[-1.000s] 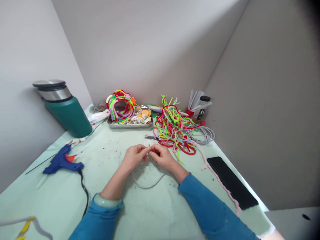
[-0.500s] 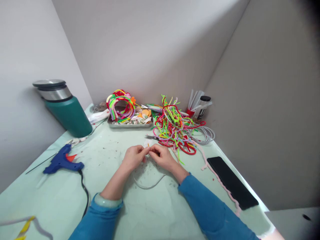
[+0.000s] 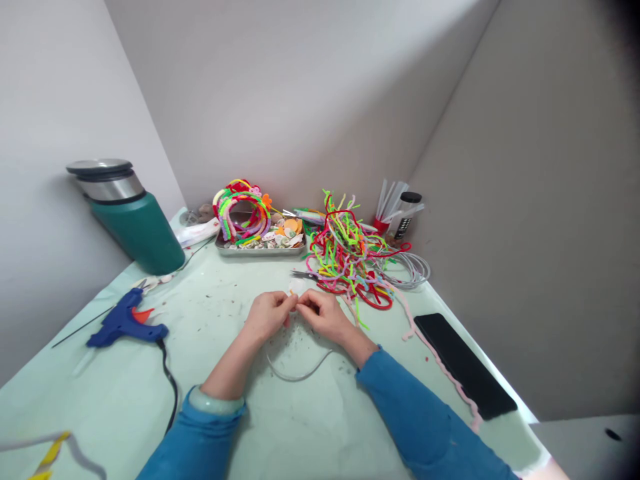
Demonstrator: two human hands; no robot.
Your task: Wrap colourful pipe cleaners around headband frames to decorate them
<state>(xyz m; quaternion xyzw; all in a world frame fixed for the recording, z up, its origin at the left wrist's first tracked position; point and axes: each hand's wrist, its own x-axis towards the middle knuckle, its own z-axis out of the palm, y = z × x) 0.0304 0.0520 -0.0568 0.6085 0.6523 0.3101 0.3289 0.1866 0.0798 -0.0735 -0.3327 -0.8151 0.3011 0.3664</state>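
My left hand and my right hand meet over the middle of the table, thumbs and fingers pinched together at the tips. A thin yellow-orange piece peeks out above my left fingertips; most of it is hidden. What the right fingers pinch is covered by the fingers themselves. Below the hands curves a thin grey cord, its ends passing out of sight near the hands. Just beyond the fingers lies a small whitish piece, with dark-bladed scissors behind it.
A blue glue gun and a green bottle stand on the left. At the back are a metal tray of small pieces and hoops, and a pipe-cleaner heap. A black phone lies right, beside a pink strand.
My fingertips have shifted slightly left, and the yellow-orange piece shows a little further left. The grey cord's curve sits slightly lower. Everything else stays put.
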